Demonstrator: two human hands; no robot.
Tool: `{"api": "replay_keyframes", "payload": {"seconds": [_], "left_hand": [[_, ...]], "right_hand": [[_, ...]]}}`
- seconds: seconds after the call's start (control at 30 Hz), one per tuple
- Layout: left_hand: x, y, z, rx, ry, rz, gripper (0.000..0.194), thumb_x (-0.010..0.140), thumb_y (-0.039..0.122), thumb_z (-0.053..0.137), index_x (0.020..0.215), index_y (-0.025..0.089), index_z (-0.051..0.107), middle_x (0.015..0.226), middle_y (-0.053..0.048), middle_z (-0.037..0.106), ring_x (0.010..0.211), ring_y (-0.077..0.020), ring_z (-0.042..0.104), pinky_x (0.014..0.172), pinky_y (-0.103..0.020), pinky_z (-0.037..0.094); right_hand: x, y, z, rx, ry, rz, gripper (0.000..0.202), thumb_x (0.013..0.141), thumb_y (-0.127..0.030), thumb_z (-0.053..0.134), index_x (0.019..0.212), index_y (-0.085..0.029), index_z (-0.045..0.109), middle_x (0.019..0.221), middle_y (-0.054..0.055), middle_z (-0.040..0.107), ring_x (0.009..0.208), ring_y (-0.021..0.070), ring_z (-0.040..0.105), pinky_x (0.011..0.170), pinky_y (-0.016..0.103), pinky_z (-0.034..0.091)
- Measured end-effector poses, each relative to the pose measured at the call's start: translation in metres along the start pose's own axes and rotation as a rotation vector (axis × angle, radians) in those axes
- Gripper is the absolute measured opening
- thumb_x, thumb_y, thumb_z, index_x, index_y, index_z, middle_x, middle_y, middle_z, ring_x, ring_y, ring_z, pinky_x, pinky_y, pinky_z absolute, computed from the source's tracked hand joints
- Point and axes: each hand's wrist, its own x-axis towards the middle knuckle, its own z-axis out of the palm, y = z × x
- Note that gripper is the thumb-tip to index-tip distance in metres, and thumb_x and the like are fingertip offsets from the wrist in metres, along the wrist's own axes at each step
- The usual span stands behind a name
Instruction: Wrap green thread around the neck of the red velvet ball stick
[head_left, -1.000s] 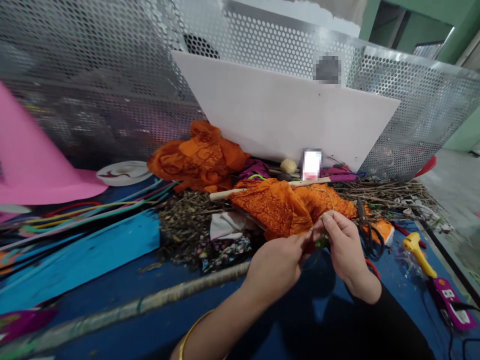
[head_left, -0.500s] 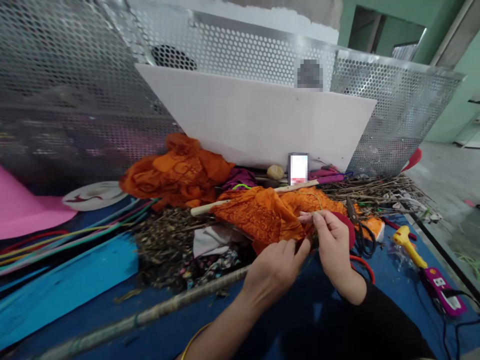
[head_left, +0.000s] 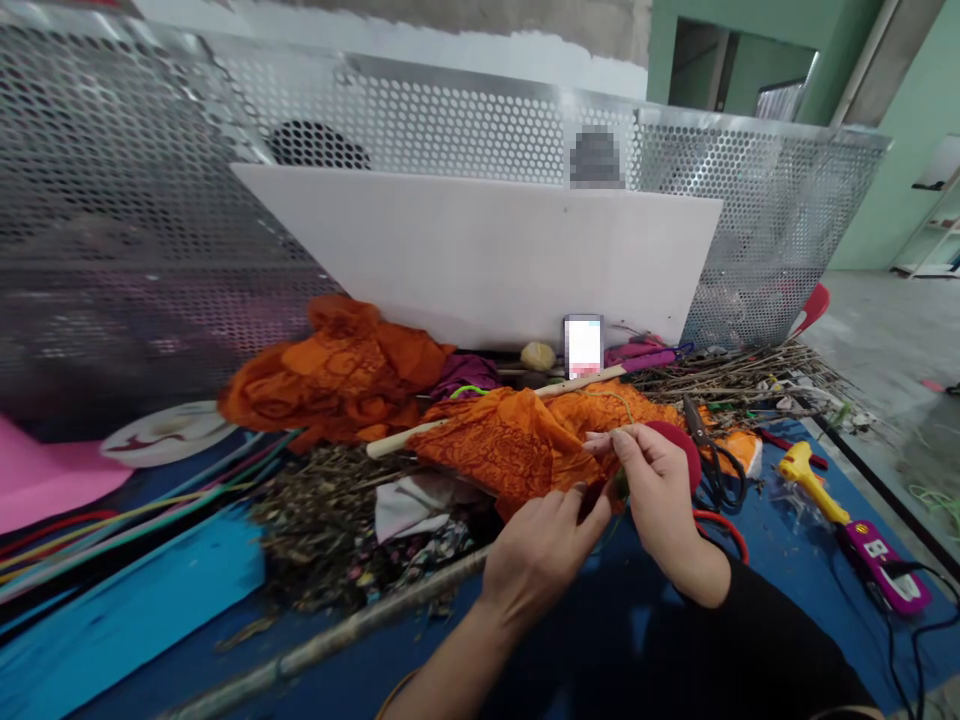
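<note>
A perforated metal screen (head_left: 465,120) crossed the room.
Above it, ragged white paint (head_left: 457,48) met bare grey concrete (head_left: 600,15) along the top of the frame. A green wall (head_left: 922,110) filled the upper right, holding a dark rectangle (head_left: 701,65), window or opening unclear. Pale shelving (head_left: 928,270) stood at the right edge on grey floor (head_left: 862,320); light glinted off the screen and the blue tabletop (head_left: 787,580) below.

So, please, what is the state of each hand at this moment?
Left hand: closed; what it holds is too hidden to tell.
Right hand: closed in a pinch; what it holds cannot be told.
</note>
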Motion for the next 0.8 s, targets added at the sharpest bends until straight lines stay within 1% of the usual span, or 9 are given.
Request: {"api": "replay_keyframes", "payload": {"seconds": [0.13,0.27,0.37,0.47,0.53,0.63,0.7,0.77,0.8], "left_hand": [[-0.001,0.000,0.002,0.000,0.010,0.010,0.027,0.097,0.015,0.038,0.116,0.019,0.057,0.084,-0.007,0.069,0.063,-0.0164,0.059,0.058,-0.031,0.041],[-0.003,0.000,0.002,-0.073,-0.020,-0.035,0.029,0.099,0.017,0.038,0.120,0.017,0.058,0.093,-0.010,0.070,0.067,-0.0161,0.061,0.058,-0.030,0.041],[-0.003,-0.001,0.001,-0.119,-0.035,-0.063,0.028,0.098,0.016,0.038,0.114,0.016,0.061,0.089,-0.009,0.069,0.067,-0.0153,0.061,0.057,-0.029,0.041],[-0.003,-0.003,0.001,-0.131,-0.018,-0.086,0.023,0.097,0.015,0.042,0.104,0.015,0.064,0.086,-0.007,0.070,0.066,-0.0150,0.061,0.057,-0.029,0.042],[-0.003,-0.005,0.000,-0.135,0.015,-0.098,0.021,0.096,0.014,0.044,0.105,0.014,0.063,0.090,-0.008,0.072,0.067,-0.0151,0.063,0.059,-0.029,0.043],[-0.002,-0.009,-0.003,-0.146,0.033,-0.129,0.022,0.096,0.015,0.046,0.112,0.014,0.061,0.090,-0.007,0.073,0.069,-0.0157,0.065,0.061,-0.029,0.045],[-0.001,-0.013,-0.005,-0.144,0.027,-0.156,0.023,0.096,0.017,0.047,0.114,0.014,0.060,0.086,-0.006,0.073,0.069,-0.0166,0.065,0.060,-0.029,0.045],[-0.001,-0.018,-0.008,-0.153,0.015,-0.174,0.024,0.096,0.018,0.046,0.115,0.013,0.060,0.085,-0.006,0.073,0.069,-0.0176,0.066,0.060,-0.030,0.045],[-0.001,-0.020,-0.009,-0.166,0.010,-0.182,0.024,0.096,0.017,0.046,0.115,0.013,0.060,0.085,-0.007,0.073,0.069,-0.0180,0.066,0.060,-0.030,0.046]], "right_hand": [[0.001,0.002,0.000,-0.003,-0.010,0.001,0.024,0.089,-0.032,0.056,0.074,-0.019,0.070,0.082,0.006,0.076,0.091,0.0222,0.071,0.089,0.037,0.052],[0.001,0.002,0.000,0.004,-0.018,0.001,0.025,0.088,-0.034,0.057,0.072,-0.019,0.069,0.082,0.006,0.076,0.091,0.0222,0.071,0.088,0.036,0.052],[0.003,0.001,-0.001,-0.002,-0.050,0.014,0.025,0.087,-0.036,0.058,0.073,-0.019,0.069,0.081,0.006,0.076,0.089,0.0221,0.071,0.086,0.036,0.053],[0.005,0.000,-0.006,0.017,-0.110,0.060,0.026,0.083,-0.040,0.063,0.069,-0.019,0.067,0.097,0.009,0.075,0.098,0.0241,0.068,0.077,0.033,0.054],[0.005,-0.003,-0.010,0.055,-0.152,0.090,0.027,0.081,-0.041,0.065,0.066,-0.018,0.066,0.112,0.010,0.071,0.110,0.0267,0.063,0.072,0.030,0.055],[0.003,-0.015,-0.019,0.065,-0.213,0.094,0.026,0.081,-0.040,0.067,0.066,-0.019,0.065,0.118,0.010,0.067,0.120,0.0274,0.057,0.075,0.029,0.055],[0.001,-0.027,-0.027,0.013,-0.263,0.086,0.025,0.081,-0.038,0.067,0.066,-0.018,0.065,0.116,0.009,0.068,0.112,0.0254,0.061,0.076,0.029,0.055],[0.000,-0.040,-0.037,-0.073,-0.322,0.095,0.024,0.082,-0.037,0.067,0.068,-0.018,0.066,0.099,0.008,0.071,0.087,0.0194,0.067,0.066,0.027,0.053],[0.001,-0.045,-0.043,-0.121,-0.341,0.109,0.023,0.084,-0.036,0.065,0.071,-0.018,0.068,0.084,0.006,0.071,0.070,0.0153,0.065,0.058,0.024,0.050]]}}
